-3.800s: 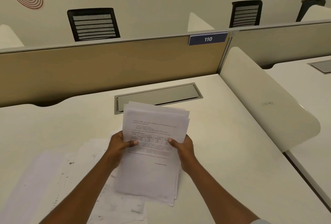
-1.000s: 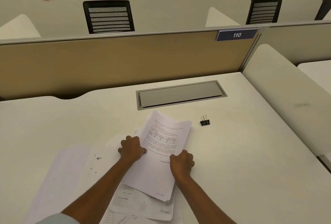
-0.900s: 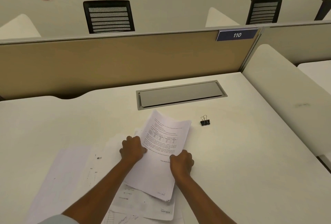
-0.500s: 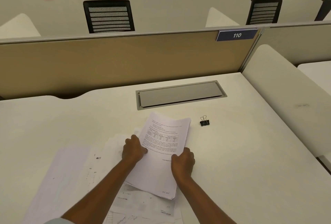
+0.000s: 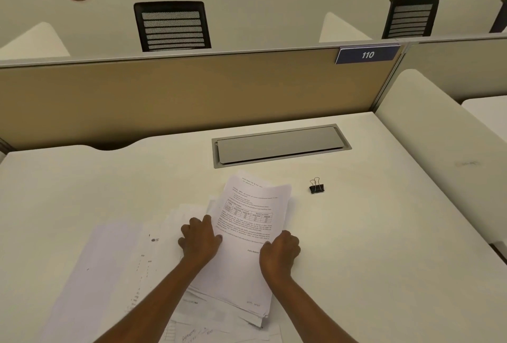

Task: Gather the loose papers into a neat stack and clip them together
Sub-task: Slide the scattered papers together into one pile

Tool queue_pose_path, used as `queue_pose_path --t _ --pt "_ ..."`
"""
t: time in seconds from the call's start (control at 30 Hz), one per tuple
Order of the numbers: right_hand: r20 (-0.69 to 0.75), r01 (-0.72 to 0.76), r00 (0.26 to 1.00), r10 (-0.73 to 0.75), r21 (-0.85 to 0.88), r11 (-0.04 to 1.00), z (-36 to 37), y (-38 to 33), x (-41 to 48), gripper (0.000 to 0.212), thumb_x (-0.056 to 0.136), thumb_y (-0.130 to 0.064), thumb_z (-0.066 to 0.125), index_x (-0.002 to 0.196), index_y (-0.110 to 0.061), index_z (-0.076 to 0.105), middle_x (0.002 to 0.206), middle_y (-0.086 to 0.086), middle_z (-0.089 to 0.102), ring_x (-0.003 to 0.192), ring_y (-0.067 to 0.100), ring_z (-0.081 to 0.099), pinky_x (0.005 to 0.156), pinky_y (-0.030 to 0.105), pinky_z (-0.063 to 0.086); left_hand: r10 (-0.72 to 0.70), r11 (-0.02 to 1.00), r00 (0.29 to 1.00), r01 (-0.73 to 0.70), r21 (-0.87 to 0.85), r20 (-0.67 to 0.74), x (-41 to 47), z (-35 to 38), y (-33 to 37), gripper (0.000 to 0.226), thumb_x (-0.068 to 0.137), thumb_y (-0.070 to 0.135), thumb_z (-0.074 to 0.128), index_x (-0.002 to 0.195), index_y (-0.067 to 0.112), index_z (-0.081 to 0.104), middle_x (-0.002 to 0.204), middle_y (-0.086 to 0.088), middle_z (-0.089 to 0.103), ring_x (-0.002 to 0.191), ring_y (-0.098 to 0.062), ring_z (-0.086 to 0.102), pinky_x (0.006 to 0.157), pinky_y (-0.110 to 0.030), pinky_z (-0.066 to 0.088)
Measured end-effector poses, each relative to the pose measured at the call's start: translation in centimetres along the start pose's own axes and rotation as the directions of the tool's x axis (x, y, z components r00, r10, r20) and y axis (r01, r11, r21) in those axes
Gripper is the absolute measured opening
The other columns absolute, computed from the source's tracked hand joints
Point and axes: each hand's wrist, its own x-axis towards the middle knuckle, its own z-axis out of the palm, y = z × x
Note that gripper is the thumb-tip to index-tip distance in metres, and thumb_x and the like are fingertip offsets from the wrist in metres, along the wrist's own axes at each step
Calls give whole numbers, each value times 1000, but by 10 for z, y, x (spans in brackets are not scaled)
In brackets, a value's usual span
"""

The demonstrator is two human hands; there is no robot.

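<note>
- The left hand [image 5: 199,241] is curled against the left edge of the paper stack [image 5: 252,205], fingers bent and gripping that edge.
- The right hand [image 5: 279,253] is closed in the same way on the stack's right edge, knuckles up and thumb side on the top sheet.
- The stack lies near the middle of the desk [image 5: 384,246], tilted a little to the right, with a printed page and table on top. Its edges are not flush; a few sheets stick out at the far end and the near corner.
- More loose sheets [image 5: 115,260] lie spread flat to the left of the stack and under it, some reaching the near edge of the view.
- A black binder clip [image 5: 316,186] sits on the bare desk to the right of the stack's far end, near it but apart and untouched.
- Beyond the papers is a grey cable hatch [image 5: 279,145] set into the desk, then a tan partition [image 5: 192,95] with a plate [image 5: 367,55] reading 110.
</note>
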Motion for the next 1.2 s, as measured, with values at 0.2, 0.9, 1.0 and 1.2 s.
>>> queue_pose_path --t 0.2,0.9,1.0,1.2 --pt "28 -25 999 23 83 996 2 -8 2 37 85 -2 57 120 0 44 127 17 46 115 31 47 94 35 44 1 1000 999 0 -19 44 6 -10 1 63 85 52 57 136 22 35 129 -13 46 121 -33 46 98 -45 41" --pt "95 89 987 -128 338 937 -9 9 6 17 94 -11 50 111 -7 53 118 6 64 104 23 62 90 35 51 -91 876 990 133 -463 110 -10 -14 -18 52 83 24 69 123 12 37 114 -7 59 93 -30 61 74 -33 48" --pt "85 140 978 -190 402 905 -9 15 2 17 95 -9 50 111 -8 55 116 7 65 103 21 62 90 31 51 -88 860 985 150 -488 148 -20 -10 -29 32 83 29 69 107 12 57 112 -9 66 94 -28 63 83 -36 53" --pt "97 239 945 -311 442 865 -15 18 -7 15 94 -7 50 109 -8 55 111 5 65 100 18 61 91 32 53 -128 942 983 162 -293 131 -30 -9 -39 55 80 48 66 126 18 55 129 -10 55 120 -35 47 96 -44 46"
